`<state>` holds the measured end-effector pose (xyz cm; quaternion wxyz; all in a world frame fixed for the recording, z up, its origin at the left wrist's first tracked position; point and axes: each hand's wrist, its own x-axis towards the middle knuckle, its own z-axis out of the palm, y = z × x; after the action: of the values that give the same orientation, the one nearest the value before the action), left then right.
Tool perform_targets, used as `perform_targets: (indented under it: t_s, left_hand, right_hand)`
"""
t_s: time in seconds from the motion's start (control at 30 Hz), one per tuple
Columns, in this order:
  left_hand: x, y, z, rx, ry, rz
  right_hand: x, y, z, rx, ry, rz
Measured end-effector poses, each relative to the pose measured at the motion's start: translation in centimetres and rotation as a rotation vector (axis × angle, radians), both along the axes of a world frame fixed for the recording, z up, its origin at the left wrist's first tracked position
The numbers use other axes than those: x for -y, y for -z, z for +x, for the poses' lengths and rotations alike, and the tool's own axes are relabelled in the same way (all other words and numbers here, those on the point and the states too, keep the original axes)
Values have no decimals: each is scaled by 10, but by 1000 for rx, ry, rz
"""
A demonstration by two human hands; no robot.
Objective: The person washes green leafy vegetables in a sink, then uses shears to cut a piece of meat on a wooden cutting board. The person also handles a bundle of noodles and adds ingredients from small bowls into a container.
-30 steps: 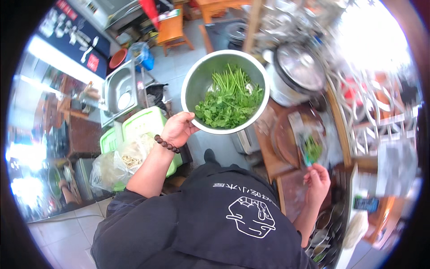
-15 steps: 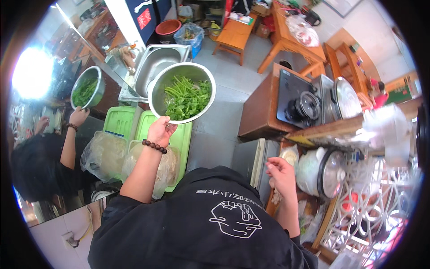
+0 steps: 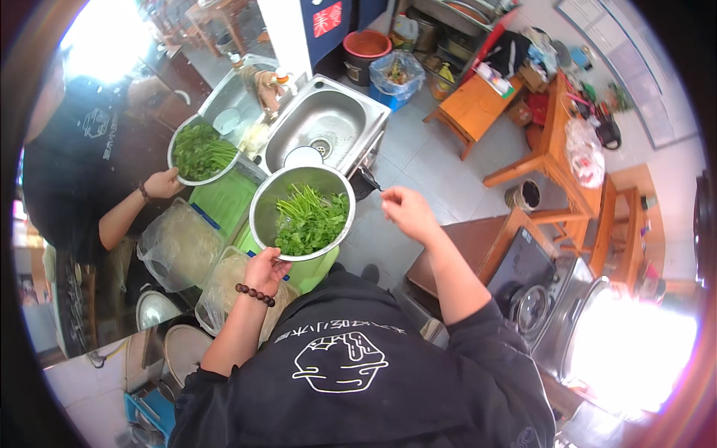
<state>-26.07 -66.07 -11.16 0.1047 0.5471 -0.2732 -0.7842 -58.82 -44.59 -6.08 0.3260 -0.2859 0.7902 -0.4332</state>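
Observation:
My left hand (image 3: pixel 267 270), with a dark beaded bracelet at the wrist, grips the near rim of a round steel bowl (image 3: pixel 263 198). Leafy green stalks (image 3: pixel 310 224) lie inside it. The bowl is in front of the steel sink (image 3: pixel 314 123), over the light green lids. My right hand (image 3: pixel 407 213) is to the right of the bowl, holding nothing that I can see. Its fingers are loosely curled and slightly apart. Just beyond its fingertips a black handle-like piece (image 3: pixel 367 179) sticks out beside the sink; what it belongs to is unclear.
Plastic-covered tubs (image 3: pixel 224 287) stand by my left forearm, beside a mirror (image 3: pixel 89 194) that reflects the bowl. At right is a brown cabinet (image 3: pixel 455 257) with a black cooktop (image 3: pixel 523 269). A red-rimmed bucket (image 3: pixel 366 45), a lined blue bin (image 3: pixel 396 78) and a wooden bench (image 3: pixel 474 108) stand beyond.
The view has turned, and the sink now shows more fully. My left hand still holds the bowl. My right hand has come forward from beside the lidded pot at right to near the sink.

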Motion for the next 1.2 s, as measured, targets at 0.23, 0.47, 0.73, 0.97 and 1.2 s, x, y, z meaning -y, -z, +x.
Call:
perform_targets:
  t_s: [0.23,0.47,0.73,0.97,1.2]
  left_hand:
    - [0,2,-43,-4,-79,35]
    - [15,3,-89,24,-122,44]
    - [20,-8,-138,96,-316,56]
    - [28,-18,-158,128,-343,36]
    - [23,-21,-162,203,-360,49]
  right_hand:
    - [191,-17,-97,-345,-194,-10]
    - [377,-14,-157,-620,-364,-73]
    - [458,-26,-192,-514,-1023,40]
    - [440,59,-206,50,-771,-32]
    - [419,140,-136,1045,22,144]
